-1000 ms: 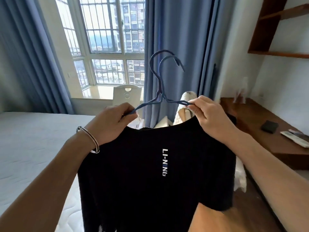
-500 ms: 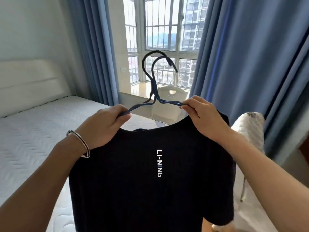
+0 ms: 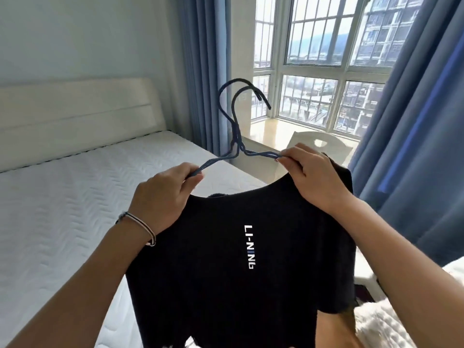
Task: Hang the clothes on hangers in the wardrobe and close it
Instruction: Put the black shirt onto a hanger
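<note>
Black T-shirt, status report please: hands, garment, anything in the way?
Left hand grips one shoulder of the two blue hangers, right hand pinches the other. Black T-shirt hung on them, held up, bed behind. Wardrobe not in view.

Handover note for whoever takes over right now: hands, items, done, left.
Left hand: grips the left arm of the blue hangers at the shirt's shoulder.
Right hand: pinches the right arm at the other shoulder.
Things: black Li-Ning T-shirt held up in front of the bed. Two hooks show, so apparently two hangers together. Wardrobe not in view.
Done: shirt seems to be on a hanger, unconfirmed.
Left: hang it in the wardrobe, close it.
</note>
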`<action>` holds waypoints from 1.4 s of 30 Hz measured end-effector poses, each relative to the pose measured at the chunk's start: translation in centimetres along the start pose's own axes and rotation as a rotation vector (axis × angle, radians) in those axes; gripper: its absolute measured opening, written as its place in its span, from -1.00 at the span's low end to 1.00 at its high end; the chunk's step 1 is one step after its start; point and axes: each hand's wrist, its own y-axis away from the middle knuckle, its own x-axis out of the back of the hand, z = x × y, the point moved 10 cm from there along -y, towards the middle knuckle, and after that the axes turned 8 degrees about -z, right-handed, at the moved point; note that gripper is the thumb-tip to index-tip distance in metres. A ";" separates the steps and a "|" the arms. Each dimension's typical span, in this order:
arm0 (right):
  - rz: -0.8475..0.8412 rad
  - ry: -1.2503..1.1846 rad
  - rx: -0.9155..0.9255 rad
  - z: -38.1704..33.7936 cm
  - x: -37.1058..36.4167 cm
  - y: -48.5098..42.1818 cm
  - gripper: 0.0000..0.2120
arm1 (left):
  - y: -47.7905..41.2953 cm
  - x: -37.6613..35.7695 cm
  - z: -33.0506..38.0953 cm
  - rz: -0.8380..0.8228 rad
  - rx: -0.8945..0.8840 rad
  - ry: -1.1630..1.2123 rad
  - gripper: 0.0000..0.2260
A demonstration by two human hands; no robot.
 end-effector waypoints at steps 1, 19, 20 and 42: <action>-0.024 -0.006 0.001 1.0 -1.1 -1.0 -0.79 | -0.9 -1.0 -0.7 0.003 0.009 -0.019 -0.72; -0.227 -0.086 -0.038 14.8 -10.8 -22.7 -0.79 | -22.4 -12.2 -10.8 -0.121 0.208 0.247 -0.79; -0.260 -0.082 -0.024 15.4 -12.3 -23.2 -0.79 | -22.5 -13.6 -11.8 -0.151 0.240 0.255 -0.80; -0.857 -0.145 0.020 31.6 -49.0 -39.6 -0.77 | -31.7 -39.2 -36.6 -0.462 0.921 0.201 -0.87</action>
